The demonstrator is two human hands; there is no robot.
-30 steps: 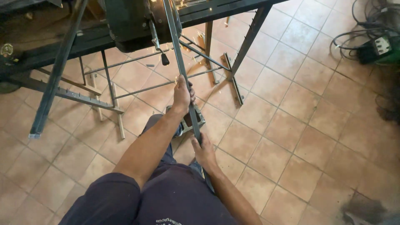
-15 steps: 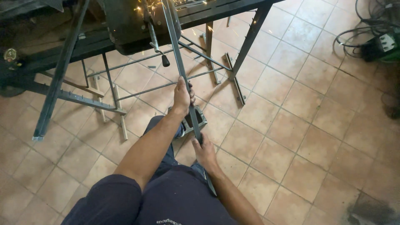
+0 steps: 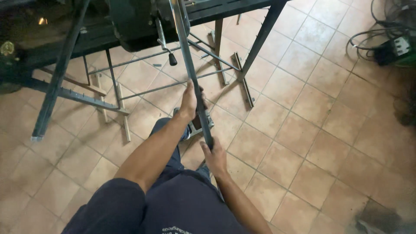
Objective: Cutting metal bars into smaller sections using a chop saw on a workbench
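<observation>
Both hands are gripping a long metal bar (image 3: 190, 73) running near to far toward the dark desk (image 3: 225, 8), the left hand (image 3: 189, 102) farther up with fingers wrapped around it, the right hand (image 3: 215, 158) nearer, apparently closed around its lower end.

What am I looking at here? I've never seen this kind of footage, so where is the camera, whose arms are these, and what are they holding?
The one picture comes from a camera worn on a person's head, looking down at their own arms and lap. Both bare hands grip a long, dark metal bar that slants away toward a dark metal workbench at the top. The left hand holds it farther up; the right hand holds it lower, close to the body. Under the bench, thin metal rods and strips lie on the tiled floor. At the top right, a tangle of cables lies beside a green box. Dark trousers fill the bottom.
</observation>
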